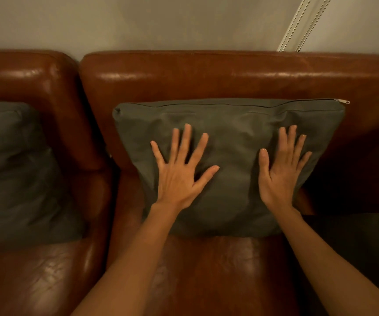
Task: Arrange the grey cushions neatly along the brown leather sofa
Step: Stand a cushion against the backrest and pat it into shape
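A grey cushion (229,137) leans upright against the backrest of the brown leather sofa (206,74), its zipper edge on top with the pull at the right corner. My left hand (179,172) lies flat on the cushion's left half with fingers spread. My right hand (282,169) presses flat on its right half, fingers straight. A second grey cushion (17,174) leans against the neighbouring backrest on the left. At the right edge, part of another dark grey cushion (361,247) lies on the seat.
A pale wall (138,21) rises behind the sofa. Beaded blind cords (302,23) hang down it at the upper right. A gap (79,60) splits the two backrest sections. Bare leather seat (218,270) shows in front of the middle cushion.
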{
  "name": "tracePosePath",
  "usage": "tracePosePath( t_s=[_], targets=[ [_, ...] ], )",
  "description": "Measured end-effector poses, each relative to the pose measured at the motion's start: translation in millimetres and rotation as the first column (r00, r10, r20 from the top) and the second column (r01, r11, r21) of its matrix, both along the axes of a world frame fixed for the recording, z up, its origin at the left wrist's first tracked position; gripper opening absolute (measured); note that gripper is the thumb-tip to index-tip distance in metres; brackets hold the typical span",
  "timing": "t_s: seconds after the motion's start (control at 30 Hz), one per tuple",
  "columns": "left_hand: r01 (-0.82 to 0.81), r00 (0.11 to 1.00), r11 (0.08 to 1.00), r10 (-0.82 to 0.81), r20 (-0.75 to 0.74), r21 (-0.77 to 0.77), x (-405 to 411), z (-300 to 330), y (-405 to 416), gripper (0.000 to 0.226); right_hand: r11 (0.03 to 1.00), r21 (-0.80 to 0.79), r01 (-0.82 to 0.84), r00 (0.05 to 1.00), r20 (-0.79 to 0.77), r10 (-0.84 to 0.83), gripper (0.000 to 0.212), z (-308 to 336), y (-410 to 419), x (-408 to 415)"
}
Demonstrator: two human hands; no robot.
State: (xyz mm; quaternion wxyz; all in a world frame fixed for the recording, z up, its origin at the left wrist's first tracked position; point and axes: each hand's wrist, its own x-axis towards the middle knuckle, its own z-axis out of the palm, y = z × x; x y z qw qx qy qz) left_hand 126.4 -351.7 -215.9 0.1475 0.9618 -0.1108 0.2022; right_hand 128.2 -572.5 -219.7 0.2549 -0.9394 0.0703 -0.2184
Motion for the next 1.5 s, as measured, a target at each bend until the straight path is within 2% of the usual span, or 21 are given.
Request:
tracePosePath(
  t_s=[0.1, 0.17, 0.23, 0.3, 0.37, 0.5, 0.83, 0.93, 1.03, 1.1, 1.2, 1.33, 1.5],
  targets=[
    [-0.255, 0.967, 0.953, 0.251, -0.047, -0.164, -15, -9, 14, 0.081, 0.975, 0.163, 0.153, 0.986, 0.047, -0.163, 0.062, -10, -11, -18],
    [-0.382, 0.924, 0.876, 0.363, -0.12, -0.294, -17, -8, 17, 0.091, 0.858, 0.408, 0.312, 0.944, -0.03, -0.329, 0.069, -21, -13, -29],
    [-0.532, 0.843, 0.693, 0.484, -0.233, -0.487, -11, -3, 17, 0.104, 0.687, 0.601, 0.409, 0.899, -0.138, -0.415, 0.073, -30, -13, -36],
    [-0.604, 0.781, 0.495, 0.522, -0.341, -0.625, -2, -2, 17, 0.116, 0.583, 0.691, 0.427, 0.889, -0.202, -0.412, 0.073, -34, -12, -35],
    [-0.582, 0.795, 0.44, 0.487, -0.363, -0.684, 5, -6, 14, 0.119, 0.57, 0.697, 0.435, 0.889, -0.232, -0.395, 0.07, -36, -11, -27],
    [-0.531, 0.827, 0.417, 0.445, -0.344, -0.738, 19, -10, 6, 0.118, 0.577, 0.669, 0.469, 0.872, -0.246, -0.423, 0.064, -42, -6, -6],
    [-0.489, 0.854, 0.472, 0.429, -0.293, -0.734, 33, -20, 2, 0.115, 0.533, 0.666, 0.521, 0.834, -0.265, -0.484, 0.061, -56, 2, 12],
    [-0.47, 0.867, 0.469, 0.404, -0.291, -0.748, 34, -22, 7, 0.114, 0.535, 0.672, 0.511, 0.847, -0.288, -0.447, 0.061, -55, 0, 11],
    [-0.433, 0.888, 0.427, 0.355, -0.293, -0.794, 30, -21, 14, 0.109, 0.535, 0.702, 0.469, 0.878, -0.306, -0.368, 0.071, -53, -7, 6],
    [-0.426, 0.891, 0.377, 0.332, -0.309, -0.823, 24, -18, 19, 0.106, 0.49, 0.737, 0.467, 0.881, -0.336, -0.334, 0.077, -48, -11, -1],
    [-0.453, 0.881, 0.33, 0.308, -0.36, -0.828, 14, -10, 25, 0.106, 0.46, 0.766, 0.45, 0.887, -0.326, -0.326, 0.069, -38, -12, -11],
    [-0.415, 0.903, 0.335, 0.266, -0.338, -0.846, 0, 1, 30, 0.098, 0.428, 0.789, 0.44, 0.884, -0.296, -0.362, 0.065, -26, -4, -23],
    [-0.36, 0.907, 0.35, 0.349, -0.236, -0.865, -9, 19, 44, 0.086, 0.316, 0.854, 0.413, 0.89, -0.305, -0.339, 0.079, -21, 13, -33]
  ],
)
